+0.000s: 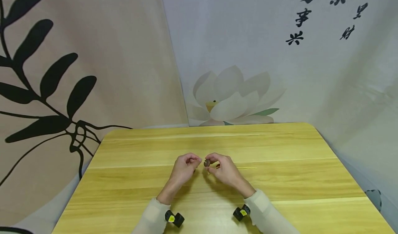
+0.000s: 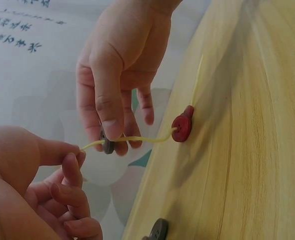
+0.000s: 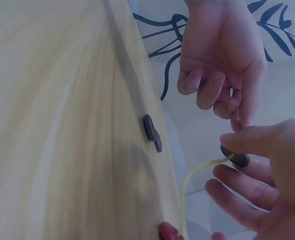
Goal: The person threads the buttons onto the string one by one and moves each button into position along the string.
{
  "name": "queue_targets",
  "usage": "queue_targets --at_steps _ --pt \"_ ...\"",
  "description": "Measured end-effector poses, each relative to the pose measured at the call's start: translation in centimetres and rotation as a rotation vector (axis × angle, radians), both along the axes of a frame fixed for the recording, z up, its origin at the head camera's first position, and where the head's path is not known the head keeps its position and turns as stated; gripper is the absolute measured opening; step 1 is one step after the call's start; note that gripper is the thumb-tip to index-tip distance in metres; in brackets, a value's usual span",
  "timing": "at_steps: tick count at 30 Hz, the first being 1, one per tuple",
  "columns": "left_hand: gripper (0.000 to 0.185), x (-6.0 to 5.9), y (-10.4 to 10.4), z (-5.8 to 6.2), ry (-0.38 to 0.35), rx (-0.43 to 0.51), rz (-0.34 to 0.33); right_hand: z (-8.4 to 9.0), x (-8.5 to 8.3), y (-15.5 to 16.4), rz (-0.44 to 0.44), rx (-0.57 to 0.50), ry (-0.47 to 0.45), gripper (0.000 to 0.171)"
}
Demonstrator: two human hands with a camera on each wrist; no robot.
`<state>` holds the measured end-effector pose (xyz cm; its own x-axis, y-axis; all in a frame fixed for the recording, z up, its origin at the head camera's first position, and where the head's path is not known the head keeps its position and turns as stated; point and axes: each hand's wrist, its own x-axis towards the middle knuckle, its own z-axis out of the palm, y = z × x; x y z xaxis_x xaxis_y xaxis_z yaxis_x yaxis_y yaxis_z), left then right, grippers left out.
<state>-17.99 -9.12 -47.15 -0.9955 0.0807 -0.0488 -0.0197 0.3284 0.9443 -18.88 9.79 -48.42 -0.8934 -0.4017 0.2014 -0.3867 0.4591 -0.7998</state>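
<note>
My right hand (image 1: 222,168) pinches a small dark button (image 1: 206,163) between thumb and fingers, just above the wooden table (image 1: 280,185). A yellow thread (image 2: 142,139) passes through that button (image 2: 107,146). My left hand (image 1: 186,165) pinches the thread's free end at its fingertips (image 2: 77,155). The thread runs on to a red button (image 2: 182,128) lying on the table, and its tail (image 1: 248,167) trails to the right. In the right wrist view the held button (image 3: 236,157) sits under my thumb, with the left hand (image 3: 222,65) above it.
A spare dark button (image 3: 151,131) lies on the table under the hands, also seen in the left wrist view as the dark button (image 2: 159,231). Printed cloth backdrops (image 1: 233,95) hang close behind the table's far edge and along both sides.
</note>
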Motion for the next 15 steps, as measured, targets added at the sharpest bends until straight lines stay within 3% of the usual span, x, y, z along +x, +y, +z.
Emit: queue_targets --at_steps 15 --pt "0.019 0.01 -0.39 0.14 -0.011 0.009 0.016 0.03 -0.19 0.3 -0.008 -0.007 -0.012 0.028"
